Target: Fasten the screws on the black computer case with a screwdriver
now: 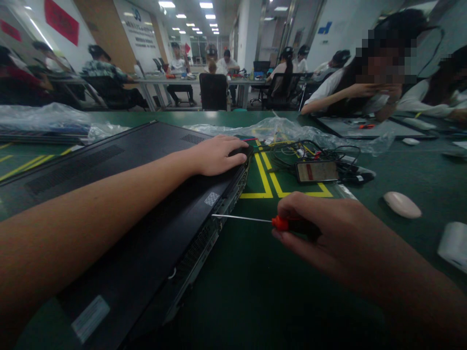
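Observation:
A black desktop computer case point(153, 214) lies on its side on the green table, its back panel point(204, 243) facing right. My left hand point(222, 154) rests flat on the top near the far right corner, fingers stretched out over the edge. In my right hand point(321, 223) is a screwdriver point(280, 222) with an orange and dark handle, gripped between thumb and fingers. Its long thin shaft points left, and the tip meets the back edge of the case. Whether a screw sits under the tip I cannot tell.
Beyond the case lie a tangle of cables point(317, 150), a phone point(316, 171) and clear plastic wrap point(284, 127). Towards the right are a pale oval mouse-like object point(402, 204) and a white roll point(454, 243). A person point(365, 92) sits across the table; several others work behind.

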The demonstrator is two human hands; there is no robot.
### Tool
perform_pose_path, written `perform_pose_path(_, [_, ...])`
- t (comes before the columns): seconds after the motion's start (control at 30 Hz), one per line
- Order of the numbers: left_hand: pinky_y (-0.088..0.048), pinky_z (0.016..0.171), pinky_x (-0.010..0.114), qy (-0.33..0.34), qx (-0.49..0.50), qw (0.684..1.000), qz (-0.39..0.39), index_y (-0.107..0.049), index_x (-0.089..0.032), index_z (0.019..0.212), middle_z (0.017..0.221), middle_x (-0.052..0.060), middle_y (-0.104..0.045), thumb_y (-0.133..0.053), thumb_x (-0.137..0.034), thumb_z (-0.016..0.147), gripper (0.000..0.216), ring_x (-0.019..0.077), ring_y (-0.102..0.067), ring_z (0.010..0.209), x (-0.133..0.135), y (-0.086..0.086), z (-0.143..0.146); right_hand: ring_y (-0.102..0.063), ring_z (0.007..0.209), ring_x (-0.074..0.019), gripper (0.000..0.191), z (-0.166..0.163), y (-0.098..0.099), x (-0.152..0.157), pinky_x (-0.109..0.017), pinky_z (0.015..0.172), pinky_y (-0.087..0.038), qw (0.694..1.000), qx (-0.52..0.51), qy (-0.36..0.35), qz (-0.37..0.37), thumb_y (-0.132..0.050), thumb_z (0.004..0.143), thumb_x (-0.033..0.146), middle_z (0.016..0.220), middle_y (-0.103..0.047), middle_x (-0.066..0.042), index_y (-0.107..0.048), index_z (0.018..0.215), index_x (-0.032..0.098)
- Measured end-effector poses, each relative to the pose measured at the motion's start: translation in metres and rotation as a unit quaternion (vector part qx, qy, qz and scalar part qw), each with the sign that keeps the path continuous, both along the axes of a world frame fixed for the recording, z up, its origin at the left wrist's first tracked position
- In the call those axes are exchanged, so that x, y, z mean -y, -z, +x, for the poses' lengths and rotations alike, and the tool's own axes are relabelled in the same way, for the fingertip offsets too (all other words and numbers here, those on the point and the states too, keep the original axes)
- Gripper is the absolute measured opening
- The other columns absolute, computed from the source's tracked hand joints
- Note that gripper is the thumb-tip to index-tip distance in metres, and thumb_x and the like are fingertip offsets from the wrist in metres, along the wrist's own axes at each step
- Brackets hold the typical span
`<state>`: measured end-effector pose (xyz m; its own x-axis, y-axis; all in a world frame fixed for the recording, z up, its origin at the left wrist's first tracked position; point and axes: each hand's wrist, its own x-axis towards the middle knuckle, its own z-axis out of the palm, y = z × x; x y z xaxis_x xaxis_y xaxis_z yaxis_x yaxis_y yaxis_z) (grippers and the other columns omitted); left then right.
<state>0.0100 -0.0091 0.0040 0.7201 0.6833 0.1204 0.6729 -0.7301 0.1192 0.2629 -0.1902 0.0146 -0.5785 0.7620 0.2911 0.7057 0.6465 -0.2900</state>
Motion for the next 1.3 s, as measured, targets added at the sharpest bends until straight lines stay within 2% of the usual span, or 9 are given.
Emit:
perform_pose_path(0.3, [-0.035,0.136,0.043,0.0,-0.002,1.0,0.005,-0.056,-0.012,0.162,0.168,0.016,-0.061,-0.035,-0.053,0.11,0.069,0.0288,-0.054,0.157,-0.0016,0.0013,-0.0007,-0.067,0.062,-0.0184,0.007,0.0008,-0.0011,0.0008,-0.029,0.055,-0.039,1.0,0.0,0.001,-0.008,-0.069,0.092,0.017,0.077,-0.074,-0.001,-0.068,0.096,0.023])
perform_pose_path(0.57, [-0.036,0.136,0.046,0.004,0.003,1.0,0.001,-0.057,-0.01,0.161,0.168,0.018,-0.061,-0.035,-0.052,0.109,0.07,0.0309,-0.055,0.157,0.0,-0.0004,0.0,-0.068,0.063,-0.0189,0.004,0.0017,-0.001,0.001,-0.03,0.057,-0.04,1.0,0.007,0.005,-0.005,-0.068,0.097,0.022,0.079,-0.076,-0.002,-0.072,0.098,0.022])
perform_pose_path(0.93, [-0.036,0.135,0.044,0.003,0.007,1.0,0.0,-0.058,-0.015,0.16,0.168,0.015,-0.062,-0.036,-0.053,0.11,0.067,0.0292,-0.055,0.156,-0.0003,0.0001,-0.0007,-0.076,0.071,-0.0234,0.027,0.0005,-0.0059,0.0023,-0.034,0.062,-0.047,1.0,0.02,0.0,-0.015,-0.056,0.11,0.035,0.086,-0.083,-0.005,-0.078,0.1,0.023])
perform_pose_path(1.07, [-0.035,0.136,0.044,0.001,0.002,1.0,0.0,-0.057,-0.015,0.161,0.168,0.015,-0.062,-0.036,-0.053,0.11,0.067,0.0291,-0.054,0.157,-0.0004,0.0002,-0.0006,-0.077,0.067,-0.0245,0.02,0.0003,-0.003,0.0033,-0.033,0.059,-0.047,1.0,0.018,0.021,-0.008,-0.067,0.101,0.032,0.089,-0.084,-0.005,-0.074,0.115,0.021])
perform_pose_path(1.17, [-0.036,0.136,0.044,0.001,0.002,1.0,0.0,-0.058,-0.013,0.16,0.168,0.016,-0.061,-0.036,-0.053,0.109,0.069,0.0294,-0.055,0.156,-0.0003,0.0003,-0.0003,-0.073,0.062,-0.0222,0.014,0.0002,-0.0017,0.0032,-0.03,0.055,-0.043,1.0,0.017,0.022,-0.014,-0.072,0.093,0.025,0.083,-0.08,-0.003,-0.07,0.107,0.023])
perform_pose_path(1.3, [-0.035,0.136,0.044,0.0,0.003,1.0,0.0,-0.057,-0.013,0.161,0.169,0.016,-0.061,-0.035,-0.053,0.109,0.07,0.0294,-0.054,0.157,0.0005,-0.0001,0.0001,-0.072,0.065,-0.0204,0.01,-0.0005,-0.0021,0.0019,-0.029,0.056,-0.042,1.0,0.011,0.012,-0.011,-0.069,0.091,0.018,0.081,-0.078,-0.002,-0.068,0.098,0.024])
